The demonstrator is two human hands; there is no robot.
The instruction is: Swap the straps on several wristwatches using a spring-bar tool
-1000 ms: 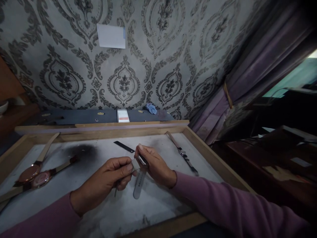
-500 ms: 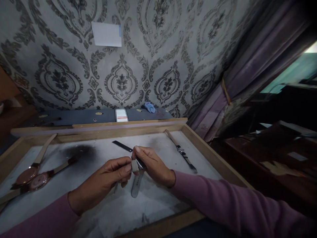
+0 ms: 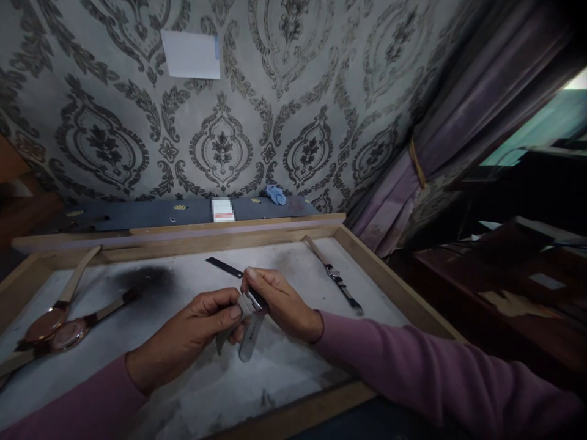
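Note:
My left hand (image 3: 208, 321) is closed, pinching a pale grey watch strap (image 3: 245, 304) between thumb and forefinger. My right hand (image 3: 279, 299) grips the dark, shiny case of a watch (image 3: 257, 299) right beside that strap end. Below the case hangs a light grey strap length with a row of holes (image 3: 249, 342). Whether the pinched end is joined to the case cannot be made out, as fingers cover part of it. Just beyond my right fingertips, a flat black strip with a slanted end (image 3: 223, 267) lies on the white surface.
A shallow wooden tray (image 3: 408, 290) with a pale floor surrounds the work. Two round-faced watches, one copper-coloured (image 3: 46, 324) and one pinkish (image 3: 70, 335), lie at left. Another watch (image 3: 333, 272) lies at right. Behind the rim are a small box (image 3: 222, 209) and a blue cloth (image 3: 276, 195).
My hands have turned slightly, and more of the pale strap now shows at the left fingers, beside the watch case. The whole view has shifted a little.

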